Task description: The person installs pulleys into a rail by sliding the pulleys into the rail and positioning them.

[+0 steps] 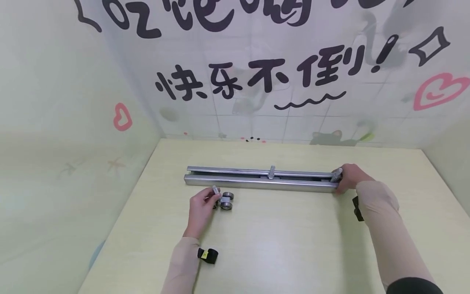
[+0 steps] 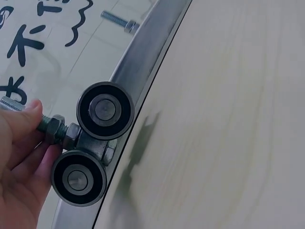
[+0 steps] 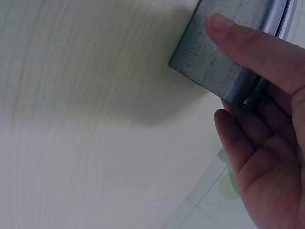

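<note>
A long metal rail (image 1: 257, 183) with a slot along its top lies across the table. Bolts of trolleys seated inside it stand up through the slot, one near the middle (image 1: 271, 172) and another at the right end (image 1: 336, 174). My left hand (image 1: 200, 208) pinches the threaded bolt of a loose roller trolley (image 1: 226, 200), just in front of the rail's left part. In the left wrist view, two black-and-steel wheels (image 2: 105, 109) and nuts on the bolt show. My right hand (image 1: 351, 177) grips the rail's right end, thumb (image 3: 221, 24) on its near side wall.
The pale wood-grain table (image 1: 279, 241) extends in front of the rail and on both sides. Behind it stands a wall (image 1: 235, 126) printed with dark characters and hearts, and side walls flank the table. Each wrist wears a black strap (image 1: 208, 255).
</note>
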The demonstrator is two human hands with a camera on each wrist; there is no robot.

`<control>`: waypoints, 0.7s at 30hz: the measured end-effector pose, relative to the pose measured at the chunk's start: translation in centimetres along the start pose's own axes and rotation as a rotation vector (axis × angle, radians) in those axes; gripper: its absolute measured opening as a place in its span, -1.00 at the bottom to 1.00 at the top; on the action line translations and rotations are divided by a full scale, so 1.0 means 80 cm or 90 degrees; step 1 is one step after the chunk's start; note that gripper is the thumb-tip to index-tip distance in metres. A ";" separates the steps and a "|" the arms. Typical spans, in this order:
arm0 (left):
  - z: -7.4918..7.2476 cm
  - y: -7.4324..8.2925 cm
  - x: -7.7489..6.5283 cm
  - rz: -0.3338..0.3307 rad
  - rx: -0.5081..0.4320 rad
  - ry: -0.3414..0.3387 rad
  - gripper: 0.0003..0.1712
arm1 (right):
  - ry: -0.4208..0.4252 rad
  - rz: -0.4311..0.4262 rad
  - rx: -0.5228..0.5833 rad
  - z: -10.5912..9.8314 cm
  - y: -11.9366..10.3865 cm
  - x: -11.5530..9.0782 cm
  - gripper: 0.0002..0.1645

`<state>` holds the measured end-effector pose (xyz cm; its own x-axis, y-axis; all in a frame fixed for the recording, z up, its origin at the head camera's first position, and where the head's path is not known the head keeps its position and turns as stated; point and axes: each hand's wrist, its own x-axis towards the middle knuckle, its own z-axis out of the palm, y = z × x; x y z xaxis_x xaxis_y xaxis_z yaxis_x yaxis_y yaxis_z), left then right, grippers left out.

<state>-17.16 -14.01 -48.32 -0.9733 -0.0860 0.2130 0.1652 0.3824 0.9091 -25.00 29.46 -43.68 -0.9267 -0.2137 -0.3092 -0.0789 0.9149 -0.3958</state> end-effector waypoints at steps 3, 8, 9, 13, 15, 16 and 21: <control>-0.011 -0.005 0.005 -0.011 0.015 0.006 -0.77 | 0.004 -0.009 0.002 0.000 0.001 -0.001 -0.16; -0.026 -0.015 0.009 -0.032 0.026 0.015 -0.77 | 0.002 -0.020 0.001 -0.001 0.000 -0.002 -0.17; -0.029 -0.017 0.009 -0.035 0.027 0.021 -0.77 | 0.002 -0.020 0.001 0.000 0.000 -0.002 -0.17; -0.040 -0.024 0.011 -0.054 0.020 0.046 -0.77 | 0.001 -0.022 -0.005 0.001 0.002 0.002 -0.16; -0.045 -0.027 0.013 -0.063 0.022 0.056 -0.77 | 0.001 -0.022 -0.008 0.001 0.003 0.003 -0.16; -0.048 -0.028 0.014 -0.070 0.021 0.060 -0.77 | 0.000 -0.022 -0.011 0.001 0.004 0.003 -0.15; -0.062 -0.033 0.019 -0.093 0.048 0.083 -0.75 | -0.001 -0.027 -0.018 0.000 0.004 0.004 -0.16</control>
<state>-18.27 -19.68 -48.66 -0.9563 -0.2617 0.1304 0.0073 0.4245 0.9054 -25.30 29.67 -43.89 -0.9218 -0.2530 -0.2937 -0.1284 0.9141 -0.3845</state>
